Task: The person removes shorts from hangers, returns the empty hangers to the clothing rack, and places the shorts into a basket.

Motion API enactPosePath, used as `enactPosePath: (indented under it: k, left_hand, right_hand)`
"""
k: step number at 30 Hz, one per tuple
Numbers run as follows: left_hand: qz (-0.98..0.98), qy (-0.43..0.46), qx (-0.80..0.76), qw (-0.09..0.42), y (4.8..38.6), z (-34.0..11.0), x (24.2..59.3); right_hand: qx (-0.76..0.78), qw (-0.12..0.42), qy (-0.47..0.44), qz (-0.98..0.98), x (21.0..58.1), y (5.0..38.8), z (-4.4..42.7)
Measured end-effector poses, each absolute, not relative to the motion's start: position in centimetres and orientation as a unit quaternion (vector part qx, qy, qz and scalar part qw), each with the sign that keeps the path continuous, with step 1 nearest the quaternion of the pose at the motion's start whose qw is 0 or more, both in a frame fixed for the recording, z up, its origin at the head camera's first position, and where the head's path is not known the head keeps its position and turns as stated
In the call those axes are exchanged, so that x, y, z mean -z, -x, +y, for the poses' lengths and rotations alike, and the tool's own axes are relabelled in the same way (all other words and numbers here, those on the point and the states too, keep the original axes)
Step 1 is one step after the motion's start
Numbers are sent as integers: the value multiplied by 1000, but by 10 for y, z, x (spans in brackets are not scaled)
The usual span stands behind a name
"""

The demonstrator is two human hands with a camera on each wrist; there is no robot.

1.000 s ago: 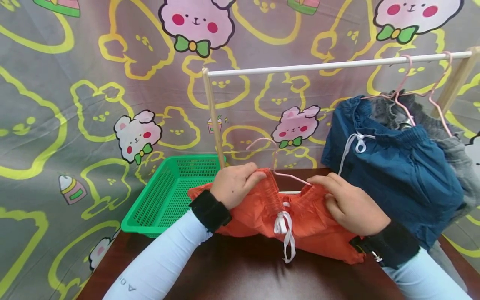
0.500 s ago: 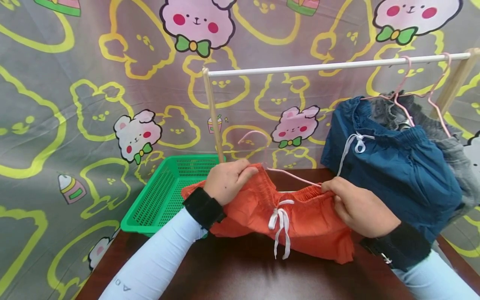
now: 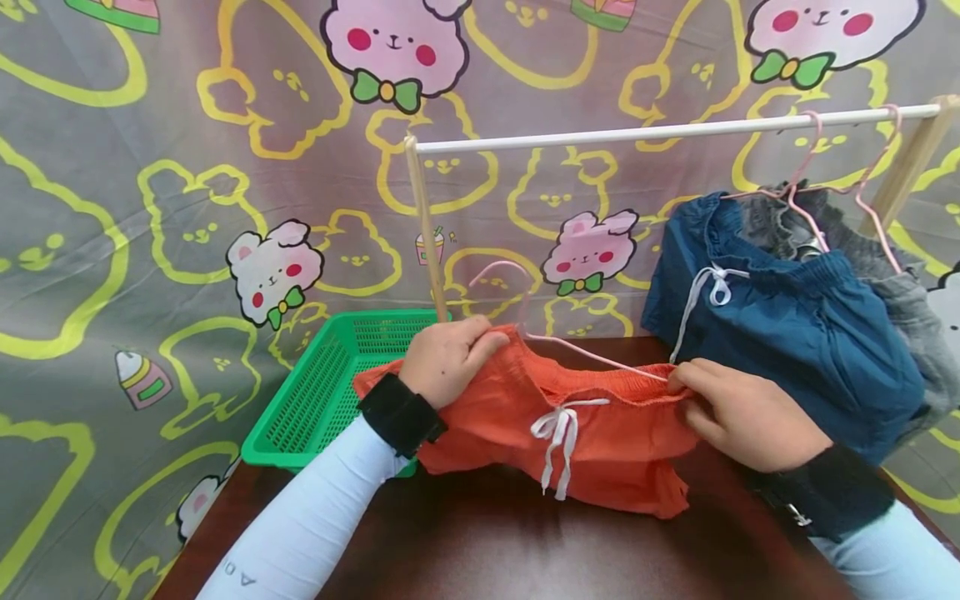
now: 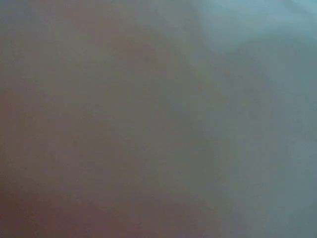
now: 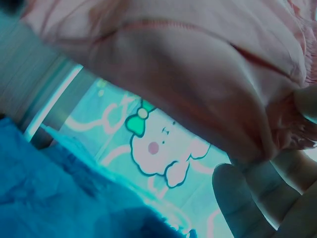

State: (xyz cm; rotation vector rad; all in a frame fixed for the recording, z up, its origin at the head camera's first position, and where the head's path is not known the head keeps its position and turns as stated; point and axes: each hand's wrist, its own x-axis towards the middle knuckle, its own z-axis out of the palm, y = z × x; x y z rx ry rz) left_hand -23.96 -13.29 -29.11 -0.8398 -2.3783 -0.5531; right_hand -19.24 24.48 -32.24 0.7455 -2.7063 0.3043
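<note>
Orange shorts [image 3: 615, 442] with a white drawstring bow stretch between my two hands above the table. My left hand [image 3: 446, 358] grips the waistband's left end. At its right end my right hand [image 3: 750, 412] pinches the waistband between thumb and fingers. A pink hanger [image 3: 577, 348] lies inside the waist opening, its hook rising toward the upper left; its ends are hidden by cloth and hands. In the right wrist view the shorts [image 5: 173, 84], looking pale pink, hang above my curled fingers [image 5: 233, 191]. The left wrist view is only blur.
A green mesh basket [image 3: 300, 417] stands at the left, behind my left arm. A rack with a white rail [image 3: 600, 137] spans the back. Blue shorts [image 3: 780, 333] and grey shorts [image 3: 930, 325] hang at its right end on pink hangers. The table [image 3: 510, 542] is dark brown.
My right hand has moved right and my left hand slightly left and up. The orange waistband is drawn wider and straighter, and the hanger's hook has shifted left.
</note>
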Motion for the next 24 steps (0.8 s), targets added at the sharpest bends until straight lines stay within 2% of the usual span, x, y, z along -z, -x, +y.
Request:
enactPosePath:
  k: [10,24]
  left_hand:
    - [-888,306,219,264,239,-136,290]
    - [-893,282,265,228,240,-143,291]
  right_hand:
    - [-80,151,-222,-960,324,193,262]
    - [-145,128,-173,-966,333,200,277]
